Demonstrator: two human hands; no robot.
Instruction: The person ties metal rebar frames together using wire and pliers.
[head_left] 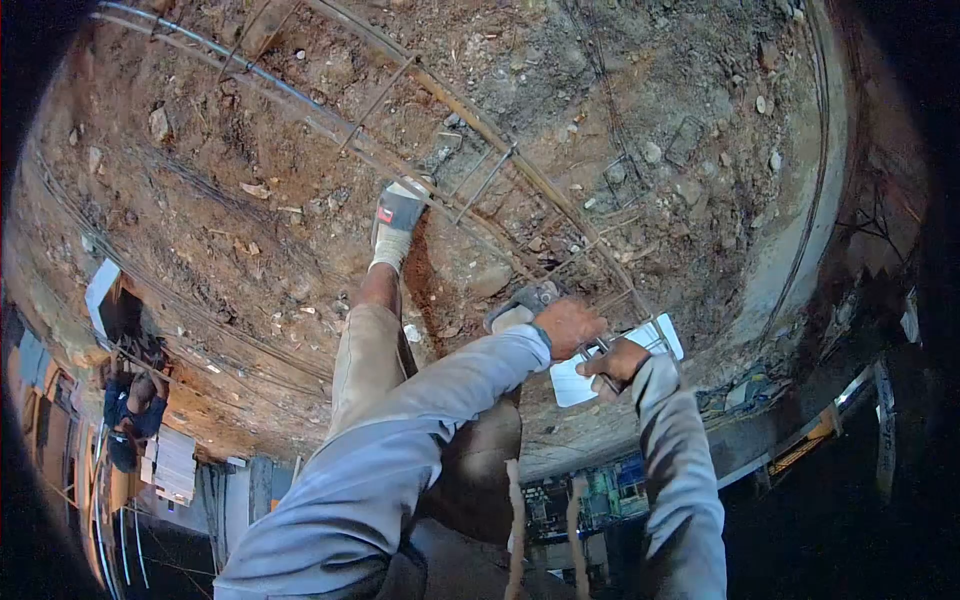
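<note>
A long cage of steel bars (545, 188) with cross ties runs diagonally over the dirt, down to my hands. My left hand (572, 327) is closed at the cage's lower end, around something I cannot make out. Close beside it on the right, my right hand (618, 362) is closed on a small piece of bent metal (594, 350). A white sheet (572, 385) lies under and behind both hands. My shoes stand near the cage, one (400, 205) at its left side and the other (530, 300) just left of my left hand.
Rough soil with stones (250, 190) surrounds the cage. A concrete edge (800, 230) curves along the right. Thin rods (190, 290) cross the left side. Another person (135, 405) is at the lower left, near a stack of pale boards (172, 465).
</note>
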